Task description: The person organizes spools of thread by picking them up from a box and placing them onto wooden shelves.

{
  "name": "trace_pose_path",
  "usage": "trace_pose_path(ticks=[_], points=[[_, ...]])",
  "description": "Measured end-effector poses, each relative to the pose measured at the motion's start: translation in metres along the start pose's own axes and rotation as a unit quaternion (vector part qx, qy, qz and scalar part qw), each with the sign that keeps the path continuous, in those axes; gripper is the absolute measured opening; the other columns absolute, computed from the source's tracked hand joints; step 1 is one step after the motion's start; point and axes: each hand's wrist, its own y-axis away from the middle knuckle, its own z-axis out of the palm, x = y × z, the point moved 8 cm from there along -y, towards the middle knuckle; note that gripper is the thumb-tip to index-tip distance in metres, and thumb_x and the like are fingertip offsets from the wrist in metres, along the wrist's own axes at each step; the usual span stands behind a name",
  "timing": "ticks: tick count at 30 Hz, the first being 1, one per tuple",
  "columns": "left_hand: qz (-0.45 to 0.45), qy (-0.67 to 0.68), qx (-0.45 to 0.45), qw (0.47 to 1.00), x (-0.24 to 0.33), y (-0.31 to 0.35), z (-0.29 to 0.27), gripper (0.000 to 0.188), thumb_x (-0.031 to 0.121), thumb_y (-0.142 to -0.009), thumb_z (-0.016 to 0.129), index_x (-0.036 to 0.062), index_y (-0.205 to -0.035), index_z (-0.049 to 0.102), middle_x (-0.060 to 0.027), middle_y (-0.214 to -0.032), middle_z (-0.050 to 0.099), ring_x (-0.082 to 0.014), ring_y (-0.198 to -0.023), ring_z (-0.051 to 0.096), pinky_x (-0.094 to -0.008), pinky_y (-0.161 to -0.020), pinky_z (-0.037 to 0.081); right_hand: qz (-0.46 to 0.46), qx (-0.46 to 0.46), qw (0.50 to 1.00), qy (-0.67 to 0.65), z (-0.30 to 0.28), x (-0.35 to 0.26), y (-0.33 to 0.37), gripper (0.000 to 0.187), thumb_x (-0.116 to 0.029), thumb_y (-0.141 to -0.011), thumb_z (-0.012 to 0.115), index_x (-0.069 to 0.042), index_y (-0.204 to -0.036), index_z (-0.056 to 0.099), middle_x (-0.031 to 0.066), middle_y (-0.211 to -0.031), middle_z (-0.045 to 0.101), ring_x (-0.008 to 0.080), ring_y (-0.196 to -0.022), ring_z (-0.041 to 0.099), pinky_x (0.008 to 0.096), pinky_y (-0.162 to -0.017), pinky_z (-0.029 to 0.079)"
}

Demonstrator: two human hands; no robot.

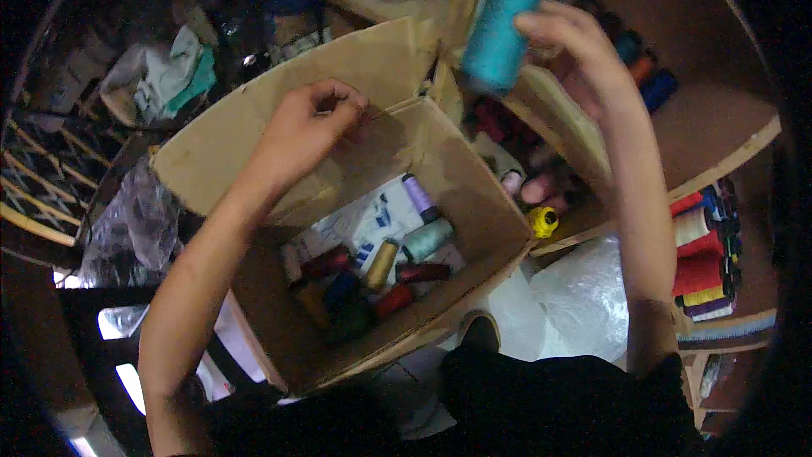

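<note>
My right hand [575,46] is raised at the upper right, its fingers closed around a large teal thread spool [505,25] that tilts over the shelf edge. Below and to the left stands an open cardboard box [482,178] with thread spools lying in it. Among them are a lilac spool [418,195], a pale green spool [428,239], a gold spool [382,265] and a red spool [394,300]. Over the box's far side hovers my left hand [317,123], fingers curled into a pinch. Whatever it may hold is hidden.
Wooden shelving [727,156] on the right carries many spools, with a stack of red and other colours [702,271] lower down. A yellow spool [544,221] sits beside the box. Clear plastic wrap [584,288] lies nearer me. Cloth [161,72] hangs at far left.
</note>
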Motion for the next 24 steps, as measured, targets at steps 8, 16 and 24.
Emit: trace_pose_path(ticks=[8, 16, 24], points=[[0.161, 0.048, 0.094, 0.981, 0.08, 0.019, 0.034, 0.029, 0.019, -0.079, 0.066, -0.0003, -0.1, 0.06, -0.0061, -0.086, 0.063, -0.0096, -0.078, 0.057, -0.0231, -0.066, 0.046, -0.038, -0.013, 0.99, -0.139, 0.035, -0.009, 0.012, 0.046, -0.025, -0.073, 0.072, 0.003, -0.105, 0.056, 0.0092, -0.097, 0.061, 0.0156, -0.088, 0.058, 0.0281, -0.081, 0.045], [0.263, -0.098, 0.165, 0.945, 0.104, 0.029, 0.025, 0.027, 0.011, -0.074, 0.072, -0.0008, -0.097, 0.064, -0.0079, -0.092, 0.063, -0.0138, -0.085, 0.058, -0.0261, -0.077, 0.046, -0.083, -0.02, 0.987, -0.137, 0.045, -0.005, 0.006, 0.045, -0.02, -0.071, 0.075, 0.001, -0.106, 0.056, 0.0065, -0.096, 0.063, 0.0135, -0.089, 0.058, 0.0278, -0.082, 0.045], [0.268, -0.19, 0.206, 0.922, 0.116, 0.037, 0.019, 0.014, 0.011, -0.079, 0.067, -0.0002, -0.087, 0.067, -0.0066, -0.081, 0.065, -0.0121, -0.072, 0.057, -0.0237, -0.067, 0.044, -0.116, -0.001, 0.992, -0.05, 0.045, -0.006, 0.008, 0.048, -0.022, -0.069, 0.076, -0.001, -0.108, 0.056, 0.0051, -0.099, 0.062, 0.0152, -0.092, 0.058, 0.0302, -0.084, 0.046]])
